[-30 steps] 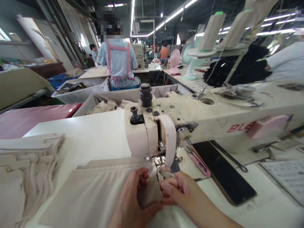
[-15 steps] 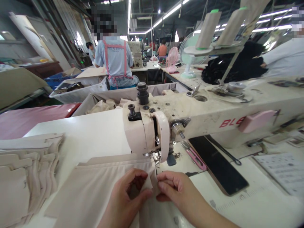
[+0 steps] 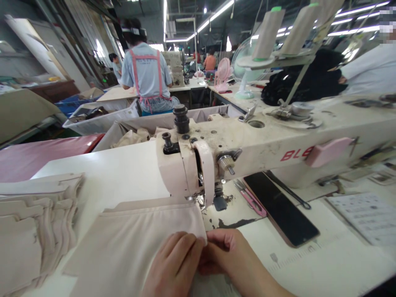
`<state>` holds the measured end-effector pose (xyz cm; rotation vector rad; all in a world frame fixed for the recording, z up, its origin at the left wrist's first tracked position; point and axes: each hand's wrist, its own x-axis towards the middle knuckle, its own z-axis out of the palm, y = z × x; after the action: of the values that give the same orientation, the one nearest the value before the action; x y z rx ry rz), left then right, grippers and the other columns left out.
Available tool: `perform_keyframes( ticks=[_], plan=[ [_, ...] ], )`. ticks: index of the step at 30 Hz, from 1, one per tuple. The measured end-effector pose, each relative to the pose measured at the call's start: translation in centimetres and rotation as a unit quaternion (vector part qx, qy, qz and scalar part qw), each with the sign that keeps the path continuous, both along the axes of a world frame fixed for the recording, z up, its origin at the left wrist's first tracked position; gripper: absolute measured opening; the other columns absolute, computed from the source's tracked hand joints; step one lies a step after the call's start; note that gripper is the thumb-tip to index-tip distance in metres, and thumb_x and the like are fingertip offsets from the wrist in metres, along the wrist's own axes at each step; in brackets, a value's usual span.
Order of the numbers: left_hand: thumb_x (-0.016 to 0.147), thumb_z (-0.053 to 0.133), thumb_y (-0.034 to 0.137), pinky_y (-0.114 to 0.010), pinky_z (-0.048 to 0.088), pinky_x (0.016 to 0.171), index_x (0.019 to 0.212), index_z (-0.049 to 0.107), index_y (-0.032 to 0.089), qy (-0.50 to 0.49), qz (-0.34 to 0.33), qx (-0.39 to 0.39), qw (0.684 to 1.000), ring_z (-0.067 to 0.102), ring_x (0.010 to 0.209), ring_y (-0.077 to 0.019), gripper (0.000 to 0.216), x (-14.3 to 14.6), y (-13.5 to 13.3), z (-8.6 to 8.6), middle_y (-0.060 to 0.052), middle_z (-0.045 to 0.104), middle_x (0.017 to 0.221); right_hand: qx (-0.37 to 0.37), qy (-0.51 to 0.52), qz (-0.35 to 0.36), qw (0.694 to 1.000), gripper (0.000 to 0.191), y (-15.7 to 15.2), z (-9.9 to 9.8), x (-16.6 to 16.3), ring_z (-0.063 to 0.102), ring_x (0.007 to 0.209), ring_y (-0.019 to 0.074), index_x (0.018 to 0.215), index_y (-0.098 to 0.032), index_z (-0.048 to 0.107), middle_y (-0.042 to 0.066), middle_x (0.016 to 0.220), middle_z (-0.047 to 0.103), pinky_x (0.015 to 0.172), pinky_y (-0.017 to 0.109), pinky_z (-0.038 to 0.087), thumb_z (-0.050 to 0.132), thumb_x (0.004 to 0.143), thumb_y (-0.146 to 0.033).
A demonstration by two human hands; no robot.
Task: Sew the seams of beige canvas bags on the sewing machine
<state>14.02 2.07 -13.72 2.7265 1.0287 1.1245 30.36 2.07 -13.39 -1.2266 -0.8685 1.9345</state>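
Observation:
A beige fabric piece (image 3: 133,243) lies flat on the white table in front of the sewing machine (image 3: 247,144). My left hand (image 3: 175,266) rests on the fabric's right edge with fingers curled down onto it. My right hand (image 3: 229,258) pinches the same edge beside it, fingers closed. Both hands sit a little in front of the presser foot and needle (image 3: 201,202), and the fabric's corner reaches just short of the foot.
A stack of cut beige pieces (image 3: 34,222) lies at the left. Pink snips (image 3: 252,200) and a dark phone (image 3: 280,208) lie right of the needle, a printed sheet (image 3: 361,216) farther right. Thread cones (image 3: 267,31) stand behind the machine. A person in a pink apron (image 3: 147,78) sits ahead.
The folded bit of fabric that my hands held up by the needle has been smoothed flat. Both hands have drawn back toward me along the fabric's right edge.

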Motion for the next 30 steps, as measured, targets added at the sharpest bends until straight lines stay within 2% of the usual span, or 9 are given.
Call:
perform_keyframes(
  ticks=[3,6,10,17,20,24,27,30],
  plan=[
    [0.099,0.04,0.02,-0.022,0.055,0.072,0.103,0.061,0.009,0.021,-0.019,0.011,1.0,0.062,0.077,-0.016,0.024,0.1,0.0,0.2,-0.009,0.067,0.085,-0.011,0.026,0.003,1.0,0.029,-0.5,-0.1,0.1,0.065,0.068,0.0161,0.077,-0.015,0.074,0.002,0.069,0.071,0.072,0.028,0.053,0.073,0.071,-0.044],
    [0.099,0.042,0.018,-0.023,0.056,0.073,0.104,0.061,0.009,0.01,-0.03,0.02,0.999,0.062,0.078,-0.0158,0.022,0.2,-0.1,0.4,-0.009,0.068,0.086,-0.012,0.046,-0.007,0.999,0.03,-0.8,-0.1,0.2,0.065,0.07,0.0167,0.077,-0.016,0.076,0.001,0.067,0.07,0.072,0.027,0.051,0.076,0.069,-0.045],
    [0.101,0.035,0.018,-0.024,0.056,0.072,0.104,0.063,0.01,0.03,-0.032,0.016,0.999,0.063,0.076,-0.0154,0.029,0.0,-0.1,0.6,-0.009,0.069,0.085,-0.009,0.068,-0.017,0.997,0.028,-1.0,0.0,0.1,0.063,0.068,0.0173,0.076,-0.017,0.077,0.0,0.064,0.068,0.071,0.028,0.05,0.078,0.069,-0.044],
    [0.099,0.038,0.013,-0.026,0.053,0.081,0.112,0.062,0.008,0.078,-0.039,0.002,0.996,0.063,0.085,-0.0172,0.027,-0.7,-0.6,0.1,-0.011,0.069,0.093,0.015,0.065,-0.014,0.998,0.03,-1.1,0.2,0.2,0.057,0.063,0.0165,0.072,-0.016,0.077,-0.001,0.059,0.062,0.072,0.03,0.048,0.075,0.069,-0.046],
    [0.097,0.04,0.01,-0.027,0.053,0.078,0.107,0.063,0.007,0.075,-0.036,0.021,0.996,0.062,0.082,-0.0177,0.025,-0.5,-0.5,0.2,-0.011,0.07,0.091,0.02,0.051,-0.013,0.998,0.032,-1.0,0.2,0.4,0.059,0.067,0.0185,0.073,-0.016,0.077,-0.001,0.06,0.064,0.075,0.032,0.048,0.073,0.07,-0.047],
    [0.097,0.04,0.012,-0.025,0.053,0.072,0.102,0.064,0.007,0.05,-0.035,0.039,0.997,0.062,0.077,-0.0167,0.025,-0.1,-0.3,0.3,-0.01,0.069,0.085,0.008,0.075,-0.009,0.997,0.02,-1.0,0.4,0.6,0.06,0.071,0.0186,0.073,-0.015,0.076,0.0,0.064,0.066,0.079,0.031,0.046,0.072,0.07,-0.035],
    [0.095,0.046,0.011,-0.025,0.053,0.071,0.101,0.063,0.008,0.04,-0.024,0.033,0.998,0.061,0.077,-0.0163,0.018,0.0,-0.3,0.1,-0.008,0.069,0.085,-0.041,0.15,-0.029,0.987,0.012,-1.0,0.9,0.5,0.061,0.069,0.0173,0.069,-0.015,0.075,0.001,0.062,0.066,0.077,0.029,0.046,0.067,0.066,-0.024],
    [0.097,0.044,0.013,-0.024,0.052,0.075,0.102,0.064,0.011,0.041,-0.009,0.041,0.998,0.061,0.079,-0.0152,0.021,0.1,-0.3,0.1,-0.006,0.069,0.085,-0.07,0.213,-0.039,0.974,0.013,-1.0,1.6,0.2,0.064,0.071,0.0186,0.066,-0.016,0.074,0.001,0.062,0.067,0.081,0.03,0.047,0.063,0.06,-0.017]
  ],
)
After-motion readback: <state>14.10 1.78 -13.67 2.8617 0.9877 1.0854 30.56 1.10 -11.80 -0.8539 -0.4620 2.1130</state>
